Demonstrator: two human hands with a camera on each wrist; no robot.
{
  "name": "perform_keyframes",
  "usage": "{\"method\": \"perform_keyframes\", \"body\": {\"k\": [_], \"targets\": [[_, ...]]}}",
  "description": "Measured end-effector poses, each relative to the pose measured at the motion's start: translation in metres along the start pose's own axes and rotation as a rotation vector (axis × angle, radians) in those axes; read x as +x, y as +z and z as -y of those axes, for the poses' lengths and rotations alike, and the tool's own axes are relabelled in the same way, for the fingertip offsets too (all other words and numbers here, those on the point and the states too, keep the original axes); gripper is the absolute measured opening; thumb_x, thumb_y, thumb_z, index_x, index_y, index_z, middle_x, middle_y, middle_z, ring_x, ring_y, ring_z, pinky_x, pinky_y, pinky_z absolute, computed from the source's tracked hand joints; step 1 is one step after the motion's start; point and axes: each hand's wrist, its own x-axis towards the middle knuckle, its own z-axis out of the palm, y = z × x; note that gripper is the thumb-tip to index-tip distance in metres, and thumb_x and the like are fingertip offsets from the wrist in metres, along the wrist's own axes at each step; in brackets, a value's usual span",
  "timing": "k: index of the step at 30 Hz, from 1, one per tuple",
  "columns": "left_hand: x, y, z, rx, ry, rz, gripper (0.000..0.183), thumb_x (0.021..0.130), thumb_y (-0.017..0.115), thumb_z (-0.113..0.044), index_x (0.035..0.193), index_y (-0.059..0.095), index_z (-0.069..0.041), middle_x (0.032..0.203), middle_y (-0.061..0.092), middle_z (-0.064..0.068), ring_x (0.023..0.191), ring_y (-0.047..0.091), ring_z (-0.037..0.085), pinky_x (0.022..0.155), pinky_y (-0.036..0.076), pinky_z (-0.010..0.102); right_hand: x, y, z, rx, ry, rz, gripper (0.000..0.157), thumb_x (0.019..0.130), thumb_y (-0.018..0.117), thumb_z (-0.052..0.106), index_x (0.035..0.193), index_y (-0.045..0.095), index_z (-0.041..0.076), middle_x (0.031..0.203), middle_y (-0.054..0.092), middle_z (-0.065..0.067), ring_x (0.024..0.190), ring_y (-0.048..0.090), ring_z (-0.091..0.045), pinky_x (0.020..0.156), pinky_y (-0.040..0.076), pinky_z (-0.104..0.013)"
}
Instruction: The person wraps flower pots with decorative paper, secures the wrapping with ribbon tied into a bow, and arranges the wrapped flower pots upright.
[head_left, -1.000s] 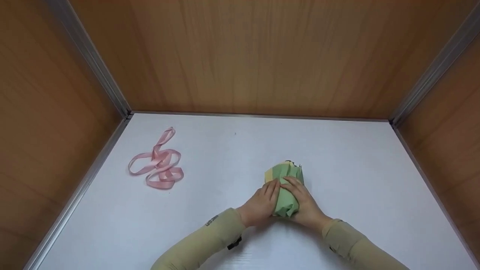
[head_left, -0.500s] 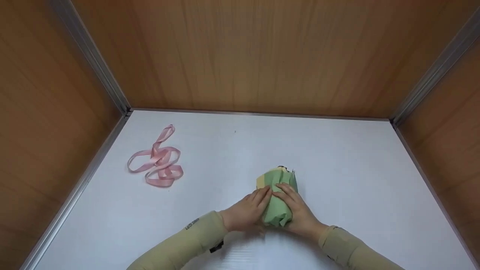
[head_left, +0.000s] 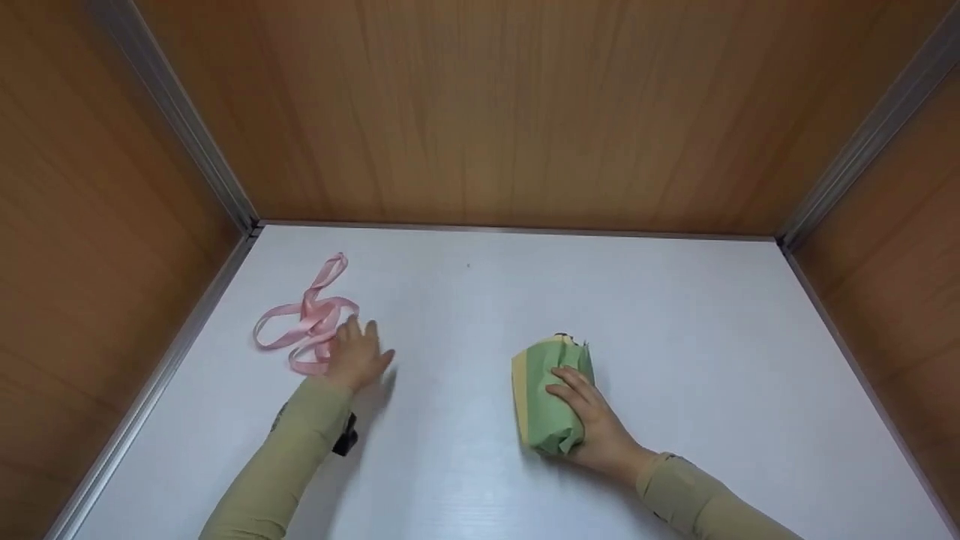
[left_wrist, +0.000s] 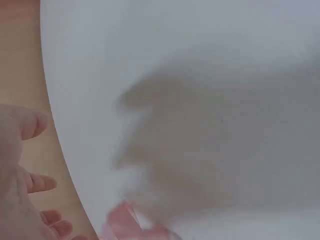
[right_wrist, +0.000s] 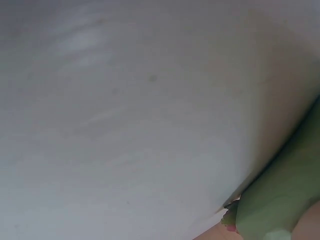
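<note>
A bundle wrapped in green paper (head_left: 546, 405) with a yellow strip along its left side is on the white table. My right hand (head_left: 596, 424) holds it from the right, fingers curled over its top. The right wrist view shows the green wrapping (right_wrist: 280, 192) at the lower right. My left hand (head_left: 356, 356) hovers over the near right part of a loosely looped pink ribbon (head_left: 319, 315), fingers spread with nothing in them. In the left wrist view its fingers (left_wrist: 37, 182) are apart, and a bit of ribbon (left_wrist: 125, 222) shows at the bottom edge.
The white table (head_left: 450, 322) is bounded by a wooden back panel (head_left: 517, 112) and side panels with metal edge strips (head_left: 176, 112). Bare tabletop lies between the ribbon and the bundle. The left hand casts a shadow on it.
My left hand has let go of the green bundle and moved left to the pink ribbon. The bundle shifted slightly left and nearer, then stayed in the right hand's grip.
</note>
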Motion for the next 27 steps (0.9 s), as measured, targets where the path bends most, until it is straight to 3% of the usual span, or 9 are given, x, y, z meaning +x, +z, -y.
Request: {"method": "perform_keyframes", "body": {"k": [4, 7, 11, 14, 17, 19, 21, 24, 27], "targets": [[-0.005, -0.006, 0.039, -0.008, -0.214, 0.080, 0.061, 0.095, 0.043, -0.024, 0.134, 0.027, 0.020, 0.134, 0.015, 0.047, 0.122, 0.021, 0.060, 0.098, 0.027, 0.068, -0.001, 0.000, 0.001, 0.003, -0.004, 0.013, 0.084, 0.062, 0.089, 0.029, 0.134, 0.046, 0.023, 0.148, 0.033, -0.003, 0.138, 0.027, -0.033, 0.105, 0.034, -0.054], [-0.008, -0.006, 0.058, -0.048, -0.309, 0.137, 0.061, 0.096, 0.036, -0.023, 0.134, 0.022, 0.023, 0.133, 0.007, 0.051, 0.121, 0.019, 0.063, 0.097, 0.027, 0.068, -0.001, -0.001, 0.001, 0.005, -0.004, 0.014, 0.083, 0.063, 0.089, 0.027, 0.134, 0.046, 0.023, 0.148, 0.032, -0.004, 0.139, 0.026, -0.033, 0.106, 0.033, -0.054], [-0.011, -0.004, 0.069, -0.034, -0.302, 0.120, 0.054, 0.096, 0.040, -0.023, 0.126, 0.034, 0.021, 0.125, 0.026, 0.049, 0.113, 0.033, 0.060, 0.090, 0.035, 0.066, -0.002, -0.002, 0.001, 0.002, 0.001, 0.004, 0.083, 0.062, 0.089, 0.027, 0.133, 0.047, 0.024, 0.148, 0.033, -0.002, 0.139, 0.026, -0.030, 0.106, 0.033, -0.053], [-0.011, -0.004, 0.072, -0.015, -0.289, 0.091, 0.051, 0.095, 0.046, -0.028, 0.123, 0.044, 0.015, 0.117, 0.040, 0.042, 0.107, 0.039, 0.055, 0.089, 0.034, 0.067, -0.002, -0.001, 0.001, -0.003, -0.010, -0.002, 0.083, 0.062, 0.089, 0.027, 0.133, 0.047, 0.023, 0.148, 0.033, -0.002, 0.139, 0.027, -0.030, 0.106, 0.034, -0.053], [-0.011, -0.005, 0.074, -0.050, -0.301, 0.087, 0.058, 0.097, 0.042, -0.039, 0.129, 0.046, 0.008, 0.125, 0.040, 0.040, 0.113, 0.035, 0.058, 0.094, 0.026, 0.072, -0.002, -0.001, 0.001, 0.001, -0.018, -0.001, 0.084, 0.061, 0.089, 0.028, 0.134, 0.047, 0.023, 0.148, 0.033, -0.003, 0.139, 0.026, -0.030, 0.106, 0.034, -0.054], [-0.010, -0.006, 0.075, -0.084, -0.302, 0.092, 0.058, 0.099, 0.037, -0.041, 0.128, 0.047, 0.008, 0.126, 0.039, 0.040, 0.114, 0.035, 0.059, 0.095, 0.027, 0.072, -0.002, -0.001, 0.001, -0.001, -0.020, -0.004, 0.085, 0.061, 0.089, 0.028, 0.134, 0.046, 0.023, 0.148, 0.033, -0.004, 0.138, 0.026, -0.031, 0.106, 0.033, -0.054], [-0.010, -0.007, 0.076, -0.098, -0.283, 0.093, 0.054, 0.100, 0.037, -0.037, 0.121, 0.052, 0.010, 0.120, 0.044, 0.040, 0.109, 0.041, 0.058, 0.093, 0.033, 0.068, -0.001, 0.000, 0.000, 0.004, -0.016, -0.006, 0.085, 0.061, 0.090, 0.029, 0.134, 0.046, 0.023, 0.148, 0.033, -0.003, 0.138, 0.026, -0.031, 0.106, 0.033, -0.054], [-0.011, -0.009, 0.077, -0.092, -0.236, 0.068, 0.036, 0.092, 0.049, -0.019, 0.103, 0.057, 0.014, 0.101, 0.055, 0.035, 0.092, 0.053, 0.048, 0.086, 0.043, 0.058, -0.001, 0.000, -0.001, 0.001, -0.018, -0.009, 0.085, 0.061, 0.090, 0.030, 0.134, 0.046, 0.023, 0.148, 0.033, -0.003, 0.138, 0.026, -0.031, 0.106, 0.033, -0.054], [-0.013, -0.013, 0.077, -0.238, -0.276, 0.048, 0.028, 0.089, 0.056, -0.013, 0.106, 0.060, 0.010, 0.101, 0.060, 0.029, 0.090, 0.055, 0.039, 0.087, 0.046, 0.052, 0.000, 0.000, -0.001, -0.004, -0.021, -0.009, 0.085, 0.062, 0.089, 0.032, 0.134, 0.046, 0.023, 0.148, 0.033, -0.002, 0.138, 0.027, -0.030, 0.105, 0.035, -0.054]]}}
